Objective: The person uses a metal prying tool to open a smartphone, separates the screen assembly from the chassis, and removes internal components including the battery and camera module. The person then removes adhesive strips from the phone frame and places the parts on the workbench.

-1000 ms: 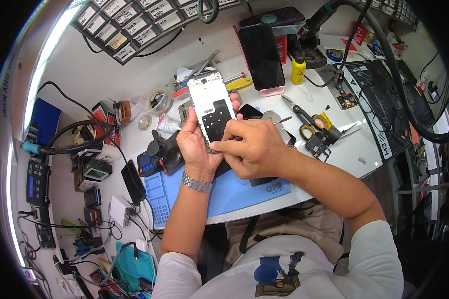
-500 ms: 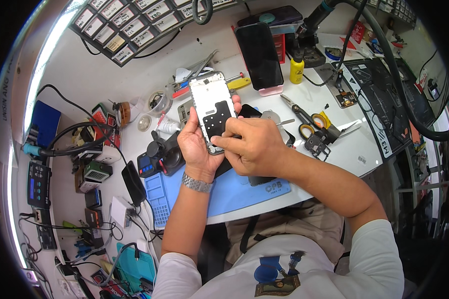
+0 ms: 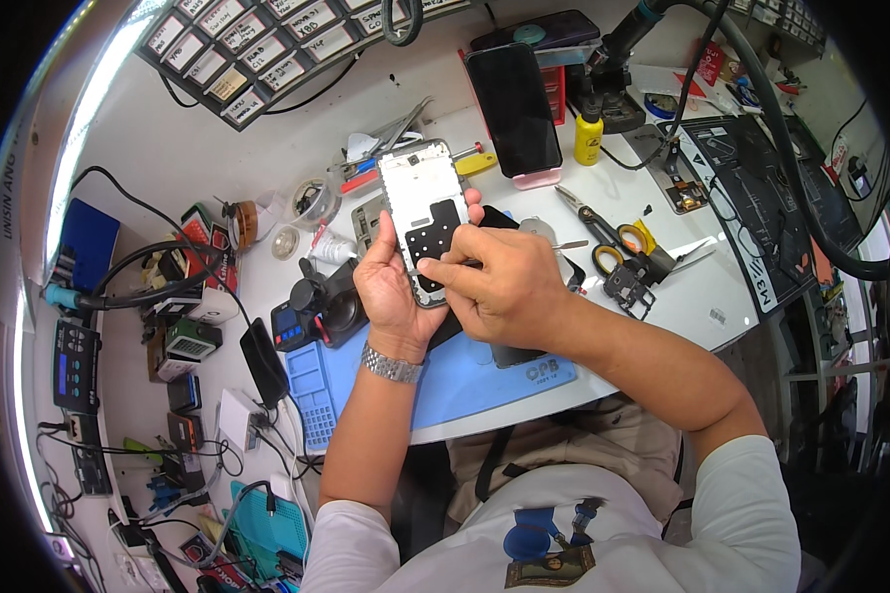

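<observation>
A phone frame [image 3: 417, 181], bare and whitish with a black dotted patch [image 3: 443, 222] on its lower half, lies in my left hand [image 3: 388, 289]. The left thumb runs along one long edge and the fingertips wrap round the other. My right hand [image 3: 509, 282] is over the frame's lower right side with its fingers curled in. Its index fingertip rests on the lower part of the black patch. Whether the right fingers hold anything small cannot be seen. Under both hands lies a light blue work mat [image 3: 455, 390], with a dark flat piece on it partly hidden.
Behind the hands a smartphone [image 3: 514, 109] leans on a stand, beside a yellow bottle [image 3: 587, 140]. Scissors [image 3: 576, 205] and small black parts [image 3: 631, 289] lie at right, before a black tool mat [image 3: 761, 188]. Another phone [image 3: 264, 361] and cables are at left.
My right index fingertip has shifted slightly up the black patch, and the right hand has risen a little. The left hand keeps its hold on the phone frame.
</observation>
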Action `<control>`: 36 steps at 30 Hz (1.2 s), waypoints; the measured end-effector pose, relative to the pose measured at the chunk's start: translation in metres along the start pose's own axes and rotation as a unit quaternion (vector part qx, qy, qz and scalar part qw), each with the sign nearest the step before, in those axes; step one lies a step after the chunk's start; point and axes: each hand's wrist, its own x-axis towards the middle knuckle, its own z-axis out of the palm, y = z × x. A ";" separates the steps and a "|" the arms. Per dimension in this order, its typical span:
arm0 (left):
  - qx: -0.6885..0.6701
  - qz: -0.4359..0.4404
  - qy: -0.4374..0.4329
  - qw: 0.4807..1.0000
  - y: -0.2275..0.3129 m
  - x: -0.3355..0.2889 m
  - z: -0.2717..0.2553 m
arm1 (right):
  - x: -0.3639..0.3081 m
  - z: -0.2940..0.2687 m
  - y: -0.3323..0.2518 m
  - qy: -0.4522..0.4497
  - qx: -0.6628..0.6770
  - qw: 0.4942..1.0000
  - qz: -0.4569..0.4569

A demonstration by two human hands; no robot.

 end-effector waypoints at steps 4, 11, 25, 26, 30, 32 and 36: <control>0.006 -0.002 0.003 1.000 0.002 0.001 -0.001 | -0.001 0.000 -0.001 -0.007 0.008 1.000 -0.004; 0.007 0.001 0.000 1.000 0.000 -0.001 0.001 | -0.001 0.001 -0.001 -0.011 0.010 1.000 0.011; -0.056 -0.025 -0.032 0.998 -0.001 -0.001 -0.006 | 0.002 -0.002 0.006 0.002 0.031 0.999 -0.036; -0.060 -0.028 -0.036 0.997 -0.001 -0.001 -0.006 | 0.002 -0.003 0.006 -0.001 0.035 0.999 -0.031; 0.004 -0.016 0.003 1.000 -0.003 -0.002 -0.003 | 0.001 -0.003 0.008 -0.002 0.048 0.999 -0.017; 0.007 -0.016 0.016 1.000 -0.004 -0.003 0.000 | 0.001 -0.003 0.009 -0.004 0.050 0.999 -0.008; 0.008 -0.019 0.025 0.999 -0.004 -0.003 0.003 | 0.003 -0.005 0.012 -0.011 0.063 0.998 -0.003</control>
